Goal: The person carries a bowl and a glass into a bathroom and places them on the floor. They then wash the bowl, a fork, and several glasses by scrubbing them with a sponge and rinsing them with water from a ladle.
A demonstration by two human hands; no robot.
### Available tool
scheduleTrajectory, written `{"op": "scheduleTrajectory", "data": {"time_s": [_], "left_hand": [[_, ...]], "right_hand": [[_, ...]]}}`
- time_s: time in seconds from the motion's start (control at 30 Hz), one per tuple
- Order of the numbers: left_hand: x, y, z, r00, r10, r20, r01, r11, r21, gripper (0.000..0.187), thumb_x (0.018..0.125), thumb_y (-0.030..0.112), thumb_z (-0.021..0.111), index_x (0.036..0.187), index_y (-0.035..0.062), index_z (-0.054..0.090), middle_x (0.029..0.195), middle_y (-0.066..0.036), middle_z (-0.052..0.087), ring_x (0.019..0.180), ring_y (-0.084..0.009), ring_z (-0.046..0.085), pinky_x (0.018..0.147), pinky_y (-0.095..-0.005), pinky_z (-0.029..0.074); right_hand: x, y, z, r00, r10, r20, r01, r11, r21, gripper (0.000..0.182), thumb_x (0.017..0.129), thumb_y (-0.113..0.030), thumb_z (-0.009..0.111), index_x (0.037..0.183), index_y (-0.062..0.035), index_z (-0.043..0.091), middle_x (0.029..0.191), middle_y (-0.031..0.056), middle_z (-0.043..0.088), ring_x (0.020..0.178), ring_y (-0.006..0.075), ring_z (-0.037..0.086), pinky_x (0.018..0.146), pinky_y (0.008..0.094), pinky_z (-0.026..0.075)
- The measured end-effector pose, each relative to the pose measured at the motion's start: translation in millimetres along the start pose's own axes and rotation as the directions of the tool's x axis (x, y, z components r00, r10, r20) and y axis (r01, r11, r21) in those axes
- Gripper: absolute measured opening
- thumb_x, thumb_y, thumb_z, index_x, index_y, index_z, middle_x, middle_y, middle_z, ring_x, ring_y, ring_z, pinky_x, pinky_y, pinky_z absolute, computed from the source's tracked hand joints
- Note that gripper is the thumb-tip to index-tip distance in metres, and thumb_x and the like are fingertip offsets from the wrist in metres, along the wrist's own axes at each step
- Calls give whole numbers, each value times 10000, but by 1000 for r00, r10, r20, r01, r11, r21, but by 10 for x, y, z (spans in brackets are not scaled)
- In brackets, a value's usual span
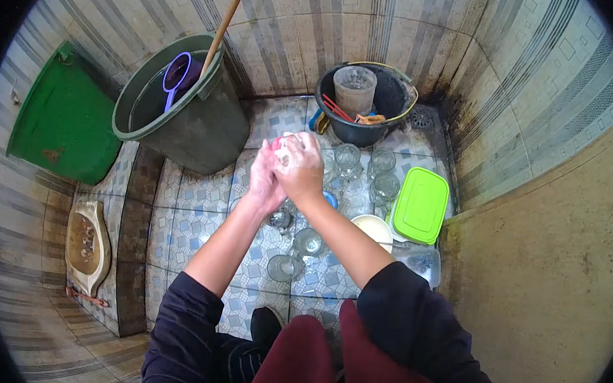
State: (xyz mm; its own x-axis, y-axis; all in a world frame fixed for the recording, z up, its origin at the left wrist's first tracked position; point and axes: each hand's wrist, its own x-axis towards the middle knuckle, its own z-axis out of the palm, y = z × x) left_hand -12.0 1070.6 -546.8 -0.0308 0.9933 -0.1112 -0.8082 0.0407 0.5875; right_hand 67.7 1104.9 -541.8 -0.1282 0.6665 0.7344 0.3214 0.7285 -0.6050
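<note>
My left hand and my right hand are pressed together above the tiled floor, near the middle of the view. Between them shows a little of something white and pink, mostly covered by the fingers; I cannot make out what it is. Whitish foam seems to coat the fingers. Below and around the hands, several clear glass mugs stand or lie on the floor. A pale round bowl is partly behind my right forearm, beside a container with a lime green lid.
A black tub holding a grey container stands at the back wall. To the left are a large grey-green barrel with a purple dipper and a stick, a green bucket, and a squat toilet on a raised step.
</note>
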Motion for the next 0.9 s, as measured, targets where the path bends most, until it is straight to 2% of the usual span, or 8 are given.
{"op": "scheduleTrajectory", "data": {"time_s": [0.17,0.3,0.37,0.43,0.7,0.77,0.83,0.9], "left_hand": [[-150,-66,79,974,-225,13,224,974,39,557,821,520,260,1175,101,356,1175,-71,421,1075,-221,402,911,-371,304],[-99,-345,-400,948,-262,-180,294,938,184,623,782,557,336,1182,79,346,1112,-110,452,976,-242,459,829,-419,354],[-42,-590,-1032,995,-95,-39,41,14,999,633,745,530,441,1189,93,331,1047,-145,444,920,-271,450,783,-412,373],[-503,-751,-802,988,-125,94,-149,-571,807,692,682,515,532,1205,122,308,1036,-177,394,932,-308,409,781,-403,376],[-824,-853,-817,935,-349,59,-284,-641,713,778,627,479,595,1239,142,252,1120,-185,336,1006,-335,356,822,-415,341],[-814,-782,-1024,997,25,78,-54,-525,849,698,647,442,591,1167,55,331,1140,-177,363,1040,-336,353,826,-431,335],[-863,-799,-1289,745,665,-52,425,-414,805,570,691,377,569,1091,14,388,1119,-188,391,1036,-323,363,855,-413,315],[-830,-827,-1454,271,873,-405,862,-33,505,481,718,323,558,1058,11,422,1023,-193,473,979,-320,439,825,-406,352]], "right_hand": [[-64,174,-35,994,-64,88,65,998,-7,205,628,-231,608,691,-36,587,657,114,531,604,300,521,563,370,438],[-87,215,-25,848,443,289,-381,891,-248,304,665,-352,569,698,-53,609,678,162,578,625,324,560,579,389,456],[-28,266,-53,832,476,284,-408,873,-268,335,676,-393,552,688,-65,615,670,179,573,646,336,561,589,397,454],[-7,332,-77,797,522,304,-458,850,-261,336,671,-386,559,668,-54,613,662,190,569,651,339,559,595,403,449],[60,234,-135,796,482,366,-418,875,-244,384,658,-395,570,666,-12,603,695,204,568,691,353,551,639,399,437],[25,260,-104,728,500,470,-411,866,-285,348,647,-401,571,695,-60,619,699,160,591,699,311,570,659,369,449],[39,306,-128,527,548,649,-518,813,-266,366,608,-385,612,739,-42,608,719,158,593,698,293,571,653,353,450],[-4,359,-104,293,534,793,-615,740,-271,407,569,-368,653,782,-25,598,738,156,594,697,275,572,647,337,450]]}}
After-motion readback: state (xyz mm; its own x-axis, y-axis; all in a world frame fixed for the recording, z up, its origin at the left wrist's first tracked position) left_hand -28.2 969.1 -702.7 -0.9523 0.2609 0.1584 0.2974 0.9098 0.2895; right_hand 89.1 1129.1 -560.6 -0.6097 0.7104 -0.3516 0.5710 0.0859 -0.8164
